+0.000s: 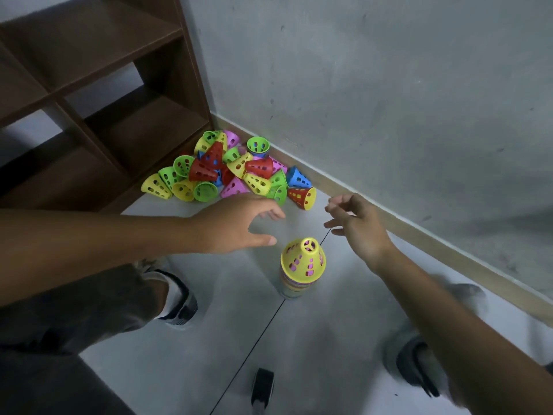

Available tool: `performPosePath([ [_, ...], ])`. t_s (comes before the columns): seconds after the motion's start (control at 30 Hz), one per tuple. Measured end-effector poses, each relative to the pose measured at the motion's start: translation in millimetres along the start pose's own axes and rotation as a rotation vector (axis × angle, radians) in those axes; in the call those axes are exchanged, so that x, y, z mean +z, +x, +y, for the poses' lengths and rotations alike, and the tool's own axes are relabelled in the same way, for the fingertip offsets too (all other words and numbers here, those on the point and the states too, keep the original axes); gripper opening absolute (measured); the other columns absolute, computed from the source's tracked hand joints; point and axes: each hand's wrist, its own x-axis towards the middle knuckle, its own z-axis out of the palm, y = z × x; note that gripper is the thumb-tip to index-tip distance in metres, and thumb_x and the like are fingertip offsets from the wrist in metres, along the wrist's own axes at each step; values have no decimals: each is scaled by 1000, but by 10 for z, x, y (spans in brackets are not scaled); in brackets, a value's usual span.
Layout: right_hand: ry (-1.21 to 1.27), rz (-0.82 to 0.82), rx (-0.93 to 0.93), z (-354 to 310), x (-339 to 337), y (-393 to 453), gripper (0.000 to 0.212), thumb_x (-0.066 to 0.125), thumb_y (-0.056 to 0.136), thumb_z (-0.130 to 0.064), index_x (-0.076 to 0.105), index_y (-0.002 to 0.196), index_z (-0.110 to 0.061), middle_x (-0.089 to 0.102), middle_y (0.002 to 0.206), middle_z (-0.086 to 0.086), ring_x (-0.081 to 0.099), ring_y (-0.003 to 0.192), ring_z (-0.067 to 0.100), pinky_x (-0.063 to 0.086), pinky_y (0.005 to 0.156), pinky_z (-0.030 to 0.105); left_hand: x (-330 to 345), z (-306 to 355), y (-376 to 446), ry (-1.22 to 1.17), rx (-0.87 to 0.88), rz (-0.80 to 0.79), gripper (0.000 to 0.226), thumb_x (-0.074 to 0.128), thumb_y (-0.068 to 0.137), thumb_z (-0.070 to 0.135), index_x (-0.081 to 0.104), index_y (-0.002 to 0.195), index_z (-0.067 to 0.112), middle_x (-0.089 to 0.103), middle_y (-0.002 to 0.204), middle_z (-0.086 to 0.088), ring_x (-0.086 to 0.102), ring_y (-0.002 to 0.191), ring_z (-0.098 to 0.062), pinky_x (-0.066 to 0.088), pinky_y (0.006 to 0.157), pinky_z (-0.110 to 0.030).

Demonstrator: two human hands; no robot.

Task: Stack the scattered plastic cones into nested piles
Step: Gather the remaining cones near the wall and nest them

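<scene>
A: What are your hands doing rn?

B: Both are hanging above the floor (344,339), holding nothing. My left hand (236,224) is reaching toward the far pile, fingers spread and relaxed, thumb pointing right. My right hand (354,223) is hovering just right of it, fingers loosely curled — nothing pinched btwn them.

A: And the cones?

B: The nested stack (302,268) is standing upright on the floor, near me, below and btwn my two hands, w/ a yellow cone (303,257) sitting on top, pink showing through its holes. The loose pile (227,169) is lying farther off, in the corner where the wall (389,100) is meeting the brown shelf unit (98,94) on the left — green, yellow, red, pink, blue ones, mostly tipped on their sides. A red cone w/ a yellow rim (302,197) is lying at the pile's right edge, just beyond my fingertips.

A: Touching any?

B: No, neither hand is touching a cone.
</scene>
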Motion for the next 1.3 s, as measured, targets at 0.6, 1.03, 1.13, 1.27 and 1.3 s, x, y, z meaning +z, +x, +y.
performPosePath([
  [0.6,-799,-169,-220,818,378,1784,72,66,94,-37,28,154,-28,30,157,5,41,137,30,45,106,45,503,-1689,1448,281,-126,89,65,81,77,41,58,136,26,48,142,0,42,131,-22,44,105,-40],
  [1.03,-1135,-331,-289,930,727,2473,79,59,98,-42,9,159,-41,-14,166,11,61,113,36,54,88,40,834,-1918,2091,488,-230,-99,87,66,77,66,25,150,43,22,159,6,39,137,-33,41,102,-50],
  [1.13,-1146,-279,-322,1044,733,2489,78,64,96,-28,17,158,-38,-14,166,9,62,108,34,55,83,38,892,-1988,2166,431,-208,-95,87,67,76,65,27,150,42,27,156,4,48,130,-29,46,95,-46],
  [1.27,-1081,-241,-371,1194,749,2484,66,65,93,-11,35,151,-19,10,163,14,62,107,38,53,77,38,1003,-2064,2116,495,-128,-3,79,58,75,67,39,143,31,40,143,1,62,105,-24,50,72,-37],
  [1.3,-1077,-231,-384,1219,751,2472,64,65,92,-9,38,149,-14,17,160,16,63,102,40,52,73,37,1024,-2070,2094,498,-117,26,76,53,74,68,42,138,28,42,139,0,64,98,-25,49,69,-36],
])
